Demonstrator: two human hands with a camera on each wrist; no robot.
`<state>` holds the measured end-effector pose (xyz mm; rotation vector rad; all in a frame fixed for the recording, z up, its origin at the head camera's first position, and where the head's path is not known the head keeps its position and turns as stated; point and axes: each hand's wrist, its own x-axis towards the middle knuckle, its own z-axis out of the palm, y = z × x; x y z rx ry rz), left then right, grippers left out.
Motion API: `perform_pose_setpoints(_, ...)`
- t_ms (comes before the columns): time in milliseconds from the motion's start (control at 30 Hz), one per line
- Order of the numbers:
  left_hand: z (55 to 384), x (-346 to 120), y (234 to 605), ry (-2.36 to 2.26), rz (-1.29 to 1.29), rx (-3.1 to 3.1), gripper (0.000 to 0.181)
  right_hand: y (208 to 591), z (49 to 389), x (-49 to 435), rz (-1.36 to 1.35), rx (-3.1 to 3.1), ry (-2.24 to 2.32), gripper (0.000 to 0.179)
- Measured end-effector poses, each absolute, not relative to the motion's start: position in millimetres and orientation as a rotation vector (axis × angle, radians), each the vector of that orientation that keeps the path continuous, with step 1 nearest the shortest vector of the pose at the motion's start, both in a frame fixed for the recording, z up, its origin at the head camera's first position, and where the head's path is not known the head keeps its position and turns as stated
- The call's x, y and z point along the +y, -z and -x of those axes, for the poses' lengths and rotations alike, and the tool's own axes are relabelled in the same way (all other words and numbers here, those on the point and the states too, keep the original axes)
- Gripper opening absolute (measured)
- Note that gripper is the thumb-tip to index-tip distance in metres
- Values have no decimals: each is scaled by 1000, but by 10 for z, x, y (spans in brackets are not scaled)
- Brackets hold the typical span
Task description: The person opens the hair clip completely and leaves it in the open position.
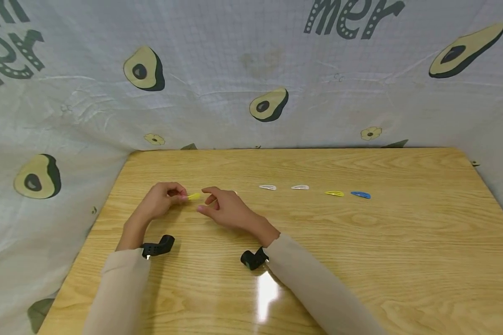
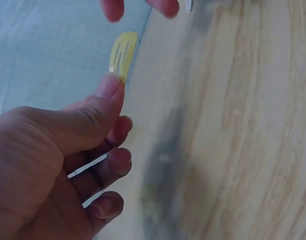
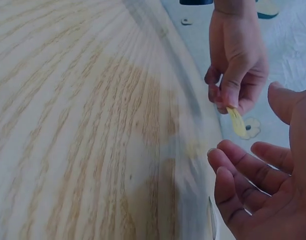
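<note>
A yellow snap hair clip (image 1: 194,197) is pinched between the thumb and index finger of my left hand (image 1: 162,201), above the left part of the table. In the left wrist view the hair clip (image 2: 122,56) points away from the thumb, its slots showing. My right hand (image 1: 227,208) hovers just right of the clip, thumb and fingers apart, with nothing between them. From the right wrist view, the right hand (image 3: 262,175) has its palm turned up, near the clip (image 3: 237,123) but apart from it.
Two white hair clips (image 1: 268,187) (image 1: 300,187), a yellow one (image 1: 334,193) and a blue one (image 1: 361,195) lie in a row on the wooden table (image 1: 360,260). Part of another light thing (image 1: 236,192) shows behind my right hand. A cloth with avocado prints (image 1: 209,70) hangs behind.
</note>
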<state>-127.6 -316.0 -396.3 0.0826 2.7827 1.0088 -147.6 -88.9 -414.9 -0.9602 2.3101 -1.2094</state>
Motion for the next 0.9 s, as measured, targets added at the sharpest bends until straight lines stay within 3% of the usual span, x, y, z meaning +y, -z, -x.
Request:
perform_pose_setpoints(200, 1224, -3079, 3915, -1034, -210, 2739, 7, 4204, 1457, -915, 884, 2290, 1285, 54)
perform_pose_setpoints(567, 1172, -2895, 3884, -1069, -274, 2712, 5, 4217, 1369, -907, 784, 2328, 1499, 13)
perform_pose_setpoints(900, 1064, -2785, 3931, -1122, -262, 2768, 8, 4172, 1342, -790, 742, 2318, 1546, 8)
